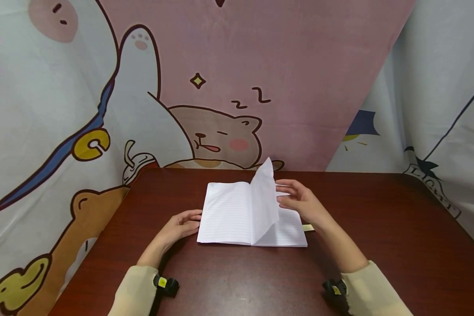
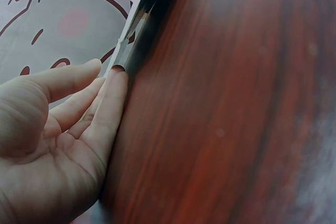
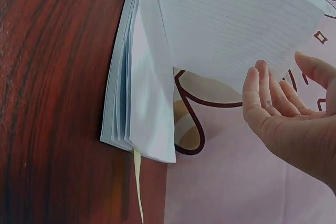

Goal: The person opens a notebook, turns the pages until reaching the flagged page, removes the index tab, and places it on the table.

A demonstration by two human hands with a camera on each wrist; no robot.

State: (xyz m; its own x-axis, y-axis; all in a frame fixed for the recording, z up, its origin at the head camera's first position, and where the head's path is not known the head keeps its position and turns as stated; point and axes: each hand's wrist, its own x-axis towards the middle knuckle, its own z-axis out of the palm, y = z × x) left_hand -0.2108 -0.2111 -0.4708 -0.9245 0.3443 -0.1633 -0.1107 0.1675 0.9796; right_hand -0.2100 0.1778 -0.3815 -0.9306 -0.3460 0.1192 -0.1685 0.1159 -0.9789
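An open lined notebook lies on the table, one page standing up from its middle. My left hand rests by the notebook's left edge. In the left wrist view, its loosely extended fingers meet that edge, with the thumb a little apart from them. On the other side, my right hand is held up beside the raised page, fingertips close to its right face. The right wrist view shows these fingers spread and slightly bent, the lined page beyond them, nothing pinched.
A pale yellow ribbon sticks out from the notebook's right side. The dark red-brown wooden table extends around it. Behind hangs a pink and white cloth printed with cartoon animals. Each sleeve has a small black device at the wrist.
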